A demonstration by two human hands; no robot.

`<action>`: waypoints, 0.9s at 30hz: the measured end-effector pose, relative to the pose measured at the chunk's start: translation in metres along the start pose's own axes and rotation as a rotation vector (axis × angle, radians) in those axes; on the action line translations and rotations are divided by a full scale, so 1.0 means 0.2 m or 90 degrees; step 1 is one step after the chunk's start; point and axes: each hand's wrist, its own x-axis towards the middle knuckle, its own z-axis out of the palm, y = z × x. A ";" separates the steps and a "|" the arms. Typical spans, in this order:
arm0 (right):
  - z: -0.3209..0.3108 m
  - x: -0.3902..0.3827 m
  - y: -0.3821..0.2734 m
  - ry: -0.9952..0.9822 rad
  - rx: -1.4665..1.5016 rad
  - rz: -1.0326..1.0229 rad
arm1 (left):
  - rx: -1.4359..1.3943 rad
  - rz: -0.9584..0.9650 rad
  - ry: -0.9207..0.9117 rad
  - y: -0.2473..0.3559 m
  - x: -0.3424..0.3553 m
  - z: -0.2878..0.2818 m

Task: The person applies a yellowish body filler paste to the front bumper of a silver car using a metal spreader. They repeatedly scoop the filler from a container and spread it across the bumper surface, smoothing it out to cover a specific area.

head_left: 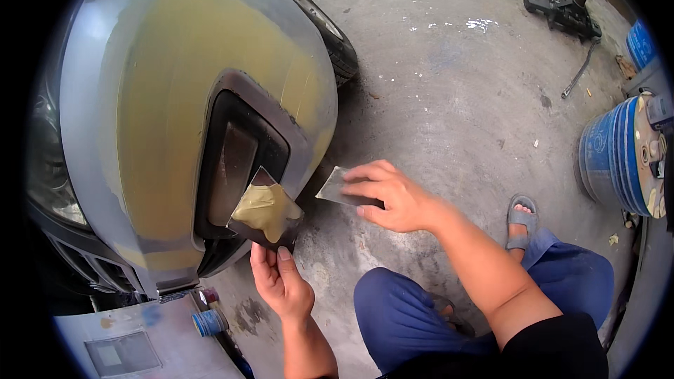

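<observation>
My left hand (284,281) grips the lower corner of a flat plate (288,235) that carries a thick blob of yellow putty (260,207). To its right, my right hand (393,200) holds a thin rectangular spreader (330,186) between fingers and thumb, apart from the plate. In front of me is a car bumper (161,49) with broad patches of smoothed yellow filler over grey. Its dark recessed opening (228,151) sits behind the plate, partly hidden by it.
A wheel (337,52) is beyond the bumper, a headlight (53,168) at left. A floor jack (562,10) and blue buckets (611,158) stand at right. A marked board (161,330) and small blue can (209,321) are at lower left. My knees and sandalled foot are below.
</observation>
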 end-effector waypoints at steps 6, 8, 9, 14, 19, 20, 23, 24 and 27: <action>-0.25 0.28 0.25 0.056 0.499 0.403 | -0.379 -0.227 0.016 0.00 -0.10 0.03; -0.28 0.40 0.25 0.042 0.461 0.416 | -0.421 -0.298 0.033 -0.03 -0.18 0.01; -0.30 0.45 0.25 0.036 0.440 0.422 | -0.448 -0.326 0.027 -0.03 -0.21 0.01; -0.36 0.60 0.30 0.038 0.360 0.334 | -0.445 -0.375 0.047 -0.03 -0.27 -0.02; -0.26 0.67 0.33 0.115 0.213 0.161 | -0.451 -0.376 0.064 -0.03 -0.27 -0.01; -0.22 0.66 0.32 0.129 0.194 0.149 | -0.450 -0.375 0.065 -0.03 -0.27 -0.01; -0.20 0.59 0.32 0.079 0.188 0.134 | -0.452 -0.372 0.069 -0.02 -0.26 0.00; -0.22 0.57 0.32 0.074 0.219 0.157 | -0.453 -0.371 0.071 -0.02 -0.26 0.00; -0.31 0.59 0.29 0.098 0.283 0.223 | -0.458 -0.362 0.069 0.01 -0.25 0.00</action>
